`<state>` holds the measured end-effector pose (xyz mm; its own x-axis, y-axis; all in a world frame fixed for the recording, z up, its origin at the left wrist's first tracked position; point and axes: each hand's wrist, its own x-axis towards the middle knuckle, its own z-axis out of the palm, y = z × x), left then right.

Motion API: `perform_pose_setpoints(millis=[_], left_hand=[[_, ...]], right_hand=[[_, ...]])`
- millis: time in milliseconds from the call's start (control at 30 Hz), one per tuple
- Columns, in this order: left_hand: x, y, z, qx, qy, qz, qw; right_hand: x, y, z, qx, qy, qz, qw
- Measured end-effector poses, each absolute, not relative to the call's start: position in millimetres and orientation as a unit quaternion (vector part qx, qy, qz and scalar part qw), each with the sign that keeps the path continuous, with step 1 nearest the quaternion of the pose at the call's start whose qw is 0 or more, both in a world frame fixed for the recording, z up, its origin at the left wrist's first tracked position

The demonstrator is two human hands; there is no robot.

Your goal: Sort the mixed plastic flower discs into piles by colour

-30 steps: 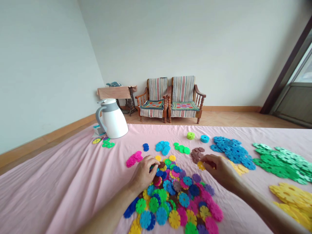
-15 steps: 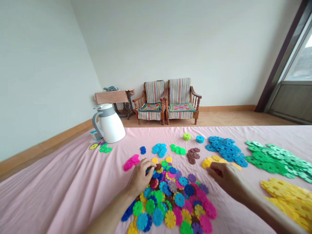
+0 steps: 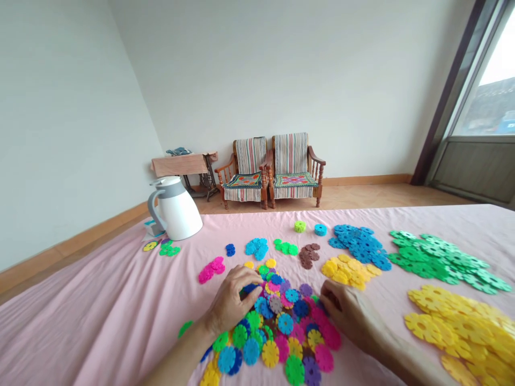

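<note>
A heap of mixed-colour plastic snowflake discs [image 3: 285,323] lies in front of me on the pink cloth. At its upper left edge, my left hand [image 3: 233,297] is bent over dark blue discs, thumb and fingers apart. No disc is plainly gripped there. My right hand [image 3: 350,311] is at the heap's right edge, beside pink discs [image 3: 330,336]. Its fingers are curled together, and whatever may be between them is hidden. Just beyond that hand lies a small pile of yellow discs [image 3: 350,271].
Beyond the heap lie brown discs [image 3: 309,256], light blue discs [image 3: 256,249] and pink discs [image 3: 211,269]. Larger blue [image 3: 358,244], green [image 3: 444,257] and yellow piles [image 3: 462,324] spread at right. A white jug [image 3: 179,212] stands at the back left.
My right hand has moved from the small yellow pile back toward me, to the mixed heap's edge. My left hand has shifted slightly, and the brown disc near its fingertips no longer shows. The view has tilted slightly.
</note>
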<state>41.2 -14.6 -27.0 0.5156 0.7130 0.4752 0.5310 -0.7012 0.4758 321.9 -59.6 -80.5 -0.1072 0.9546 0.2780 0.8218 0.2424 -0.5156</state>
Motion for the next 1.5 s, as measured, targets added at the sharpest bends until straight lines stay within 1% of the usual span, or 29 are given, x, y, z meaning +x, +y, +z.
perform_pose_setpoints(millis=[167,533,800,1100,1333,1500], left_hand=[[53,-28,-21,0.895,0.321,0.274,0.144],[56,-32,-20,0.896,0.309,0.267,0.174],[54,-30,-23,0.852,0.337,0.32,0.242],[53,-28,-19,0.809,0.396,0.35,0.257],[48,-12,-29,0.753,0.453,0.414,0.235],[51,23,-24,0.727,0.508,0.414,0.207]], right_hand=[[316,-63,-73,-0.539,-0.75,0.19,0.333],[318,-61,-71,-0.539,-0.744,0.183,0.351],[321,-55,-81,-0.536,-0.738,0.198,0.358],[320,-59,-76,-0.536,-0.741,0.202,0.35],[322,-55,-90,-0.54,-0.739,0.202,0.347],[322,-54,-91,-0.535,-0.744,0.187,0.354]])
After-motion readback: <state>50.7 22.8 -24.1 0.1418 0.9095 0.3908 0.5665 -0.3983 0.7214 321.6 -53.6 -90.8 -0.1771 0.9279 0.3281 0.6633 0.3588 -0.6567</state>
